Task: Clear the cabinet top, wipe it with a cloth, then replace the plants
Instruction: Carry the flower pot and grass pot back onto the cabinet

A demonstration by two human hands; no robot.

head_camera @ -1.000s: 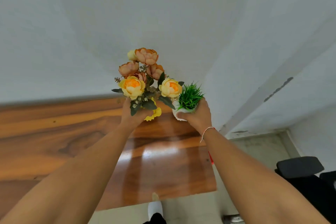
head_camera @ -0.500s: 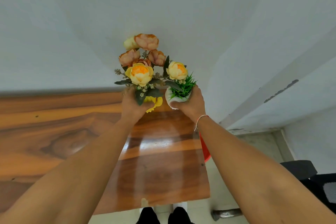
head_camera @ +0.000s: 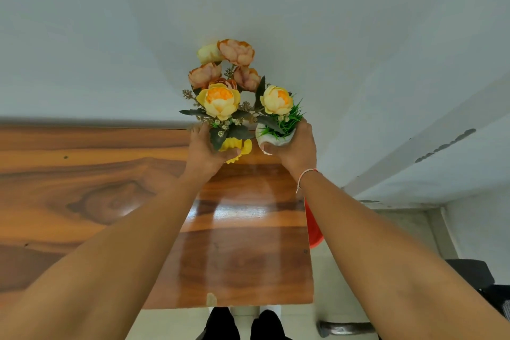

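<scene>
Near the cabinet top's (head_camera: 110, 188) back-right corner, hands hold 2 plants.

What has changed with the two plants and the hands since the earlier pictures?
Both hands carried the plants closer together toward the back of the cabinet top; the flower pot leaves now overlap the grass pot. No grip was released: the left hand still holds the flower pot, the right hand the grass pot.

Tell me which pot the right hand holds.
The white pot of green grass, gripped by the right hand; the left hand holds the yellow pot of flowers.
</scene>
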